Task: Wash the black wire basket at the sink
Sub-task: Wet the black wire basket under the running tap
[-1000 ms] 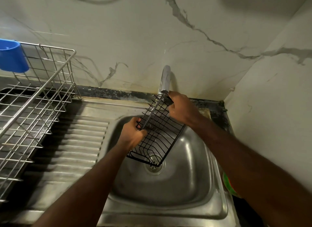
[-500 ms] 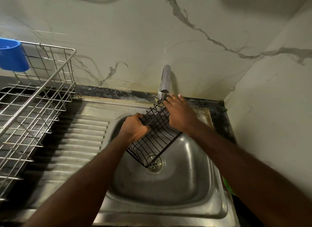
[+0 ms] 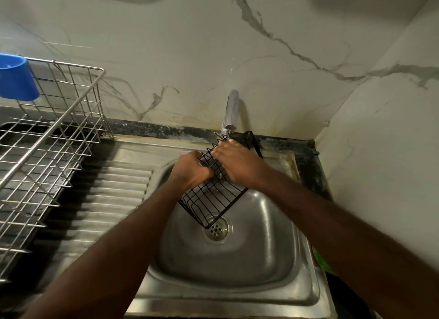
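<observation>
The black wire basket (image 3: 215,201) hangs tilted over the steel sink bowl (image 3: 268,242), its upper end under the chrome tap (image 3: 231,110) and its lower corner just above the drain (image 3: 216,228). My left hand (image 3: 191,170) grips the basket's left side rim. My right hand (image 3: 238,163) lies palm-down across the wires near the top, fingers pressed on them. A thin stream of water falls from the spout onto my right fingers.
A steel dish rack (image 3: 47,138) with a blue cup (image 3: 16,77) stands on the left, beside the ribbed drainboard (image 3: 107,200). Marble walls close in behind and on the right. Something green (image 3: 319,260) peeks out at the sink's right edge.
My right hand slid from the basket's top corner down over the wires, closer to my left hand. The basket shifted slightly toward the tap and sits steeper.
</observation>
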`<state>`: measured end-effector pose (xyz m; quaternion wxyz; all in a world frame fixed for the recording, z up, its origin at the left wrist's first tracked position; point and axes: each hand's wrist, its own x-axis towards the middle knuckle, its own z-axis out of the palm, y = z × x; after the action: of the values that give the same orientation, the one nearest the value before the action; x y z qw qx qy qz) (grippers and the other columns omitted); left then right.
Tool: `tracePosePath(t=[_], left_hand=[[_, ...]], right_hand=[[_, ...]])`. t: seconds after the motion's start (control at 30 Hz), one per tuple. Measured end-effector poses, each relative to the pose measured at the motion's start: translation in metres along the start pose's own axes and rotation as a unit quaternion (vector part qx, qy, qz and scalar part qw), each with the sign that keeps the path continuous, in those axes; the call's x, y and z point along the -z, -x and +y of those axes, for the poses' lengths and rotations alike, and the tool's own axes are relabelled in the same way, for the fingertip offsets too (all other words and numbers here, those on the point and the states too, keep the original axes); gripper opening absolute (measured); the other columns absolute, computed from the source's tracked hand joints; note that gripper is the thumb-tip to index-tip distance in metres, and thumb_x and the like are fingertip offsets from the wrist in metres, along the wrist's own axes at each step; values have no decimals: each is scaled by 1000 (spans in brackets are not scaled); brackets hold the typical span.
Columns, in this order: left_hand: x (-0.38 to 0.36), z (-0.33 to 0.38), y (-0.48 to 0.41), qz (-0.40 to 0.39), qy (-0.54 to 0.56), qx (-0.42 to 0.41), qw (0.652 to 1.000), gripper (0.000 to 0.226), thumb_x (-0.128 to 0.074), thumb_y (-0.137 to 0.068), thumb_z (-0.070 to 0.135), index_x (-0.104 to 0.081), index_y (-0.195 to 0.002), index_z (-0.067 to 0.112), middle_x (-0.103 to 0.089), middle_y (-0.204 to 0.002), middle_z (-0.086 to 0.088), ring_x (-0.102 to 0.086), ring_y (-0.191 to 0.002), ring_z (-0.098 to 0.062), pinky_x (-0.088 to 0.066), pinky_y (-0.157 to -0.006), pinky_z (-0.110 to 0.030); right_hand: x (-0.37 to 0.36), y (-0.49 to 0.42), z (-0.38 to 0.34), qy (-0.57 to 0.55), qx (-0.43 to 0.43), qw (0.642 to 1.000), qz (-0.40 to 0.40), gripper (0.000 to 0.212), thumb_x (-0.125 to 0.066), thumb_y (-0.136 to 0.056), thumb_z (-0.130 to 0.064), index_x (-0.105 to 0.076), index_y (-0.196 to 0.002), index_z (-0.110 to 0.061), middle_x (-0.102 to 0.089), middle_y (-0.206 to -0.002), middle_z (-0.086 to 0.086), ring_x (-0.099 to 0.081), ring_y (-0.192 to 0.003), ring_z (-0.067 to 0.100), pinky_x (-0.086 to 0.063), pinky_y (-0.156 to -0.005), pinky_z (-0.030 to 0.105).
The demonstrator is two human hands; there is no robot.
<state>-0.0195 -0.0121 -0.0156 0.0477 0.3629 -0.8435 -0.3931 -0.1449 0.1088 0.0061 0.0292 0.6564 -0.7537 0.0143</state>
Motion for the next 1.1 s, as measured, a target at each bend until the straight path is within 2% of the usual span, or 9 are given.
tracePosePath(t=[0.1, 0.23, 0.43, 0.6, 0.73, 0.83, 0.9, 1.0, 1.1], left_hand=[[1, 0, 0, -16, 1, 6, 1000, 53, -73, -74, 28, -59, -122, 10, -70, -93, -2, -67, -80, -16, -61, -75, -37], [3, 5, -3, -38, 0, 2, 999, 59, -77, -78, 29, -56, -130, 12, -67, -107, -5, -65, -90, -18, -59, -84, -39], [18, 2, -5, -67, -56, -40, 995, 82, -75, -79, 33, -37, -150, 20, -48, -147, -12, -50, -128, -30, -47, -104, -46], [17, -22, 6, -16, 86, -7, 996, 94, -75, -84, 14, -18, -158, 20, -31, -159, -14, -38, -141, -33, -40, -109, -43], [0, -31, 14, -12, 274, 48, 960, 89, -69, -87, 2, -17, -158, 19, -49, -147, -13, -53, -127, -26, -47, -102, -34], [-11, -39, 11, -4, 296, 40, 954, 67, -67, -85, -4, -41, -145, 13, -64, -120, -2, -63, -110, -17, -49, -79, -18], [-14, -44, 10, -5, 291, 46, 956, 53, -64, -86, -5, -49, -135, 7, -64, -107, 1, -63, -100, -15, -46, -72, -16], [-15, -51, 11, -6, 310, 35, 950, 44, -58, -87, -10, -50, -129, 0, -61, -98, 1, -59, -97, -21, -46, -73, -20], [-14, -53, 14, 21, 327, 32, 944, 44, -55, -90, -10, -49, -130, 8, -63, -106, -3, -61, -101, -21, -50, -80, -23]], right_hand=[[5, -1, 9, -13, 21, 1000, -3, 52, -50, -89, 2, -49, -139, -11, -49, -144, 9, -39, -137, 24, -16, -118, 38], [11, 2, 24, -26, 15, 999, 36, 44, -42, -79, -5, -67, -115, -3, -68, -116, 18, -62, -111, 34, -42, -102, 47], [2, 18, 33, -66, -49, 993, 90, 41, -49, -77, 11, -68, -112, 0, -70, -109, 19, -66, -105, 33, -48, -95, 44], [0, 29, 44, -82, -138, 983, 93, 33, -49, -92, 3, -63, -121, -5, -69, -114, 13, -64, -107, 27, -50, -96, 38], [1, 28, 48, -72, -154, 982, 84, 35, -49, -92, -1, -60, -124, -9, -68, -116, 9, -64, -107, 24, -48, -96, 36], [3, 20, 44, -74, -152, 982, 83, 40, -50, -89, 3, -61, -126, -8, -67, -121, 10, -62, -113, 25, -46, -100, 38], [4, 14, 43, -78, -142, 983, 82, 40, -50, -87, 4, -64, -123, -7, -68, -119, 11, -62, -112, 28, -46, -99, 41], [5, 9, 41, -89, -134, 983, 90, 41, -51, -85, 4, -65, -121, -8, -69, -117, 10, -63, -110, 27, -47, -96, 38], [4, 8, 37, -99, -136, 982, 90, 44, -52, -84, 7, -63, -124, -7, -68, -120, 9, -62, -112, 25, -45, -97, 34]])
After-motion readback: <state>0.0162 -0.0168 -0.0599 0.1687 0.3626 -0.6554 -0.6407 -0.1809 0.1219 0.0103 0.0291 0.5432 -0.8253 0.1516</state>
